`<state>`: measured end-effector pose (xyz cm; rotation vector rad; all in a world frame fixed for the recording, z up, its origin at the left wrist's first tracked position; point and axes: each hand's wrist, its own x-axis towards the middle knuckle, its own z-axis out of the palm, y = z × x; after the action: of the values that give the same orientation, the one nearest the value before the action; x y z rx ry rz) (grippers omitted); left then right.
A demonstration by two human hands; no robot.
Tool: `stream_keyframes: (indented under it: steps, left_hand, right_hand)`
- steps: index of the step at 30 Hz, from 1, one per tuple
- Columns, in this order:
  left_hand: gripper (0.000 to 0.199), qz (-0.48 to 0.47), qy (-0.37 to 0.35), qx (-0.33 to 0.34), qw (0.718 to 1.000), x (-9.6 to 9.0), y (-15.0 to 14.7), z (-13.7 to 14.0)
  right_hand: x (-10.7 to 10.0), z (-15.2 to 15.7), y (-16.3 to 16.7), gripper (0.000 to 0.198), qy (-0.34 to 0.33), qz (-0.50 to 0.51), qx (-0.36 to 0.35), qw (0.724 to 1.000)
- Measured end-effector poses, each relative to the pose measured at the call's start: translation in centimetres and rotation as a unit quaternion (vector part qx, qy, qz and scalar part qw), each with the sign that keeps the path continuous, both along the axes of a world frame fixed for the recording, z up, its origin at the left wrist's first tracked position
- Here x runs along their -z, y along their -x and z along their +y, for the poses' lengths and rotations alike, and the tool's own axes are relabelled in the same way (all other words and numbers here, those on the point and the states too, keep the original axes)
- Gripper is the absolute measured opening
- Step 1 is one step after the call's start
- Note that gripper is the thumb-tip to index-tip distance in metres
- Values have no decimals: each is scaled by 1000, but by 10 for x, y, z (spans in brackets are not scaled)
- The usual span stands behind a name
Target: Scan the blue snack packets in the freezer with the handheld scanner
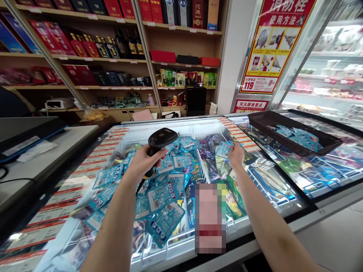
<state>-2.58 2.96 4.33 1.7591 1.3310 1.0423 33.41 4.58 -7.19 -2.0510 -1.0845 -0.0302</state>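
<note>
My left hand is wrapped round the handle of a black barcode scanner, its head pointing away to the right. Between the fingers of my right hand is a small blue packet, gripped at its right edge. Beneath the scanner, many more blue packets with white lettering and barcodes lie heaped on the freezer's glass top. Packaged frozen goods in wire baskets show through the glass below my right hand.
A dark brown plastic basket holding several blue packets rests on the freezer at the right. To the left stands a counter with a device on it. Shelves of boxes and bottles line the back wall. A blurred-out pink rectangle covers something at the front.
</note>
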Motion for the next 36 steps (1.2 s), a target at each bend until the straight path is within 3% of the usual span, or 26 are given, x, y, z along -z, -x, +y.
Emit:
stream_keyframes:
  steps: [6,9,12,15,18,23,28,32,36]
  left_hand:
    - [33,7,27,8,1000,0,10,-6]
    - [33,15,29,6,999,4,13,-7]
    - [33,28,23,4,999,9,14,-8]
    - [34,26,26,6,999,11,14,-9]
    - [36,23,26,6,999,11,14,-11]
    - [37,1,32,10,999,12,14,-13]
    - [36,9,35,3,999,13,18,-13]
    - [35,5,33,3,999,16,22,-12]
    - [34,7,37,8,999,16,23,-12]
  right_hand:
    - [-3,-6,6,40,-34,-47,11,998]
    - [-6,-6,15,38,-50,-122,-60,989]
    - [-4,-5,24,29,0,-177,-135,975]
    - [-2,-3,32,26,27,-187,-156,970]
    - [-4,2,43,30,-2,-175,-188,966]
    - [-10,21,74,43,-11,-150,-351,924]
    - [-12,41,96,57,60,-187,-443,875]
    - [-10,47,100,56,106,-200,-456,861]
    - [-7,41,101,42,78,-190,-433,878]
